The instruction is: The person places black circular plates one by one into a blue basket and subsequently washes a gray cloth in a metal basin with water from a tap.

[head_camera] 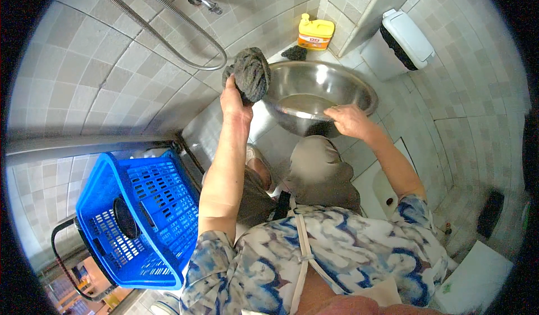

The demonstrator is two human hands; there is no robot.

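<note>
My left hand (236, 100) grips a wadded, dark grey cloth (252, 73), held up at the left side of a large stainless-steel basin (290, 79). A little cloudy-looking liquid (307, 103) lies in the bottom of the basin. At the near right of the basin, the fingers of my right hand (349, 120) are closed on its rim. The basin stands tilted toward me, just beyond my bent knee, and its near underside is in shadow. The palm side of my right hand is hidden.
A blue plastic basket (164, 193) with a dark round object (126, 217) stands at left. A shower hose (185, 24) loops down by the tiled wall. Behind the basin are a yellow jug (316, 30), a dark scrap (294, 53) and a lidded bin (400, 45). A squat toilet (381, 188) lies right.
</note>
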